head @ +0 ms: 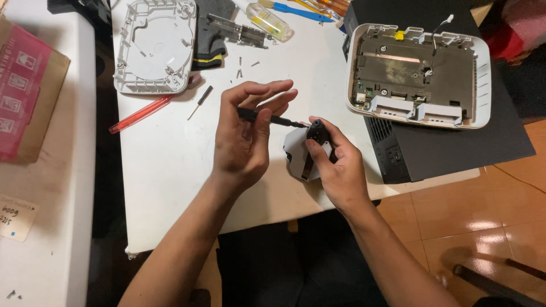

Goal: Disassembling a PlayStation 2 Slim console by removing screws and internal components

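Right hand [335,165] hides most of grey part [296,153]; left hand [244,136] covers screwdriver [273,119] handle.

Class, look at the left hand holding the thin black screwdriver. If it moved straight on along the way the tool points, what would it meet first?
The left hand points its screwdriver rightward; the tip would first meet the small black part held in the right hand. It already looks at or near contact, though depth is unclear.

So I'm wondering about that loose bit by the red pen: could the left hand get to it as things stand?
Probably yes: bare table lies between the left hand and the bit, but the hand grips a screwdriver.
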